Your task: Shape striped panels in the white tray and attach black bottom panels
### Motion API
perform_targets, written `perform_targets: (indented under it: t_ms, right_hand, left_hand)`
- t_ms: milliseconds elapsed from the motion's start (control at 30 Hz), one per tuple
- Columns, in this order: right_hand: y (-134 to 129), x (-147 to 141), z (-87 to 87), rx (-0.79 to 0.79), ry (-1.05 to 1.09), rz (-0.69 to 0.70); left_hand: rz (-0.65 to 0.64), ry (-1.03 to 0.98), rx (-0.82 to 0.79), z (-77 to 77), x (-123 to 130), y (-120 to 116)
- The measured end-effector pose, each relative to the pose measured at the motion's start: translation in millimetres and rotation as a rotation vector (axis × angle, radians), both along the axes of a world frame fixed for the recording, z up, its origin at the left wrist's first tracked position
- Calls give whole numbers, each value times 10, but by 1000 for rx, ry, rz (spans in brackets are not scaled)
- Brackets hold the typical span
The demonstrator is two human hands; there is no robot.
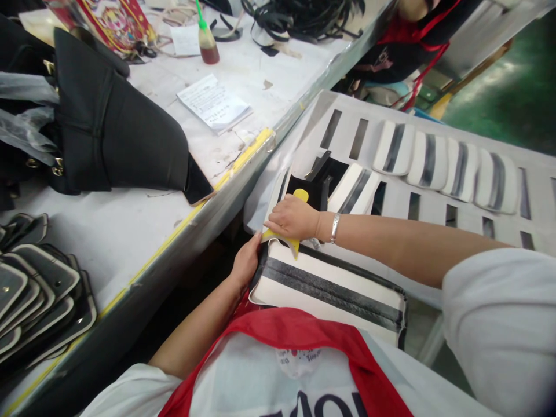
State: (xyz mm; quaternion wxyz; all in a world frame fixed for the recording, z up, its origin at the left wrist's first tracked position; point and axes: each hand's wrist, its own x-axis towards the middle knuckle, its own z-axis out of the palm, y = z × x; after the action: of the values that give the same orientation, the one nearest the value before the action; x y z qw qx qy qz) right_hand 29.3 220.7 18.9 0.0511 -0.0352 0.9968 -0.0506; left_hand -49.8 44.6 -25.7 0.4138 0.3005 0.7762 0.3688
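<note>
Gripping the yellow piece (293,245) in the right hand (295,219) at the top-left corner of the striped panel (330,291), lying just bodyward of those fingers and running lengthwise rightward, plus touching its left end with the nearer left hand (247,262), can't tell how tightly tbh.

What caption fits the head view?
Left hand at the corner of a black-striped white rectangular panel, right hand holding a flat yellow tool.

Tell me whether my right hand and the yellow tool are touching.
Touching. The head view shows your right hand closed over the yellow tool, with yellow showing above and below the fist.
</note>
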Motion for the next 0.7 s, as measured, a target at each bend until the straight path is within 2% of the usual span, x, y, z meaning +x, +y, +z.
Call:
perform_targets:
  t_ms: [100, 233, 333, 467, 567, 700]
  right_hand:
    - [28, -43, 23, 5, -21, 102]
    - [53, -95, 42, 5, -20, 218]
    - [71, -133, 41, 11, 3, 276]
    - [82, -141, 22, 3, 35, 332]
    - [66, -72, -6, -20, 27, 292]
    - [14, 80, -34, -41, 5, 126]
  left_hand:
    - [55, 19, -10, 23, 31, -34]
    - [10, -39, 24, 148, 92, -35]
    - [27, -102, 48, 211, 138, -32]
    - [28, -197, 121, 162, 156, -67]
    - [-32, -229, 191, 87, 123, -91]
    - [-128, -188, 204, 31, 51, -75]
